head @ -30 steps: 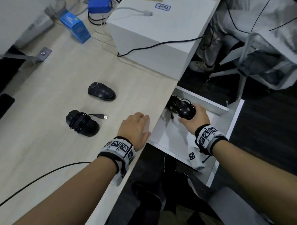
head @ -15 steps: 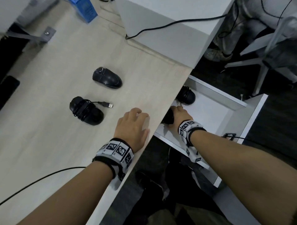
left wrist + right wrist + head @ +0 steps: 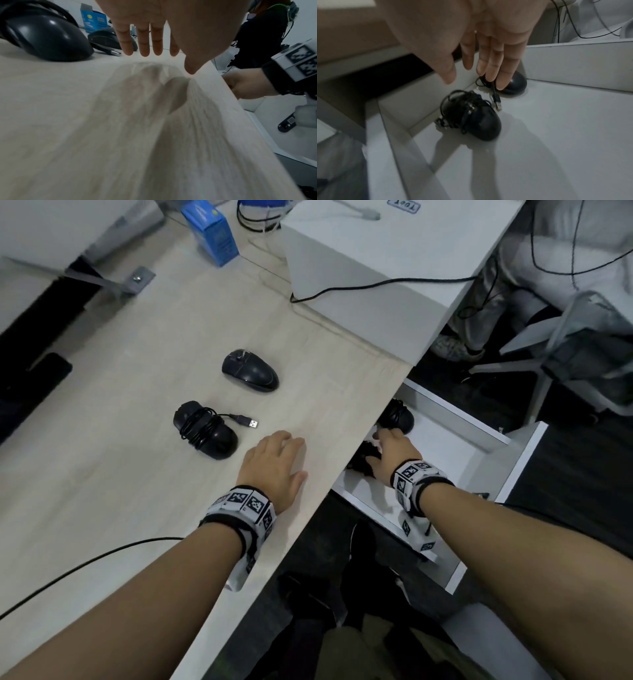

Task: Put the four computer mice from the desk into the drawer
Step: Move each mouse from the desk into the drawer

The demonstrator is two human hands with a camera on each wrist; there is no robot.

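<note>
Two mice already lie in the drawer (image 3: 455, 419) under the right hand (image 3: 390, 455), whose straight fingers hold nothing. The cable-wrapped mouse (image 3: 205, 429) and the bare mouse (image 3: 250, 370) remain on the desk (image 3: 102, 474). The left hand (image 3: 274, 467) – flat, empty – is far nearer; the wrapped mouse lies just ahead and left of it, long axis slanting toward the desk's near edge.

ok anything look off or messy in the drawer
Nothing is damaged or spilled. The nearer mouse has its cable wound loosely, with loops sticking out. The far mouse has its USB plug trailing loose on the drawer floor. The right hand is open above them.
</note>
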